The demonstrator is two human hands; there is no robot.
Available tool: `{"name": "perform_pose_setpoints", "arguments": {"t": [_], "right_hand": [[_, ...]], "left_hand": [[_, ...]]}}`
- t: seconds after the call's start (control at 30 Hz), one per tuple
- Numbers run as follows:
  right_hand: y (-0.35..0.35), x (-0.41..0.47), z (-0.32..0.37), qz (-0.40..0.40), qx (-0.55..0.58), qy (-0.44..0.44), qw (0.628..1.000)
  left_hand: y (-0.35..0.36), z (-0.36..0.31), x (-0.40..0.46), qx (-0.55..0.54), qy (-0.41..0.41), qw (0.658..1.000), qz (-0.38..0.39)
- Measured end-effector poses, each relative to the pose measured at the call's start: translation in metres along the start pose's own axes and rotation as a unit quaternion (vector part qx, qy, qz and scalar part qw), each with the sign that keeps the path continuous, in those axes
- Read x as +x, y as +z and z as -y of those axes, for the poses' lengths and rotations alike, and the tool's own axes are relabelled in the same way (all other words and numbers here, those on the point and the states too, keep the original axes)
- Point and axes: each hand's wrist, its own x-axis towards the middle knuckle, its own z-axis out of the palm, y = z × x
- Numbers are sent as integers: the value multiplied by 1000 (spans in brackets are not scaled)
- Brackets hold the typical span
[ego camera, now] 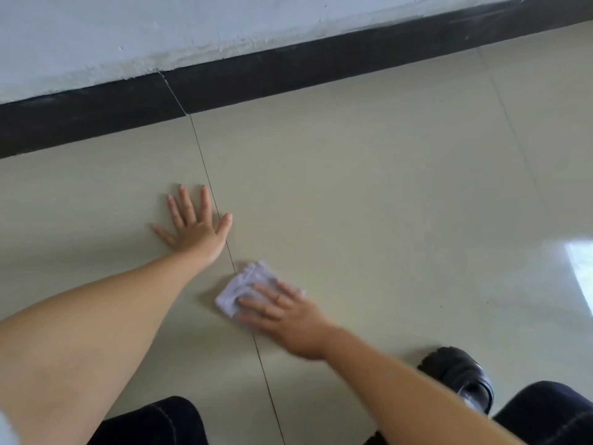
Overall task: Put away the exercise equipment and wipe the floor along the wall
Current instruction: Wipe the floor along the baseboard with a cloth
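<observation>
The right hand lies flat on a white cloth, fingers straight and a little spread, pressing it onto the floor. Nothing is pinched or curled round; the fingers cover the near right part of the cloth, and the rest sticks out beyond the fingertips, toward the wall. The hand looks slightly blurred.

Just left of the cloth a dark tile joint runs from the baseboard down past the hand toward the knees; the cloth's left corner sits right at this line. Across the joint, up and left of the cloth, the left hand is planted palm down on the floor, fingers straight and splayed, holding nothing, its thumb tip reaching the joint. The two hands are near each other but apart.

Beyond the fingertips, bare tile stretches to a black baseboard under a scuffed pale wall. To the right of the hand the floor is broad and glossy, with a bright glare patch at the far edge. Behind the wrist, a black shoe stands on the tile, and dark trouser knees frame the near side.

The cloth is small, crumpled and folded, white with a faint lilac tint.
</observation>
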Motion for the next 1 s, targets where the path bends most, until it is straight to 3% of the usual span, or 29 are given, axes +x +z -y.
{"name": "perform_pose_setpoints", "arguments": {"t": [0.03,0.1,0.17,0.23,0.3,0.33,0.4,0.5,0.57,0.7,0.77,0.87,1.0], "right_hand": [[-3,-8,-29,-29,-10,30,999],[-12,-36,-96,-80,15,221,972],[-25,-81,-157,-120,44,408,904],[-40,-131,-192,-89,128,559,815],[-48,-152,-189,-65,181,631,751],[-45,-148,-173,-58,179,635,749],[-28,-119,-116,-61,148,578,800],[5,-60,5,-75,89,390,913],[16,-29,64,-53,82,261,960],[13,-23,49,-14,45,125,991],[13,-56,5,-18,43,179,983],[-3,-107,-81,-66,75,395,913],[-63,-70,-159,-90,234,656,711]], "left_hand": [[0,-1,-1,2,-4,1000,-9],[0,-6,-2,-1,-16,1000,-26],[-3,-11,-2,-4,-28,999,-26],[-5,-16,-2,5,-39,999,-10],[-7,-18,-1,19,-44,999,5],[-8,-18,-1,27,-43,999,8],[-8,-17,-2,38,-39,998,7],[-7,-18,-2,38,-41,998,4],[-7,-19,-2,29,-42,999,3],[-8,-16,-3,20,-32,999,-5],[-8,-16,-4,20,-29,999,-1],[-10,-16,-4,28,-27,999,7],[-13,-12,-1,54,-12,998,22]]}}
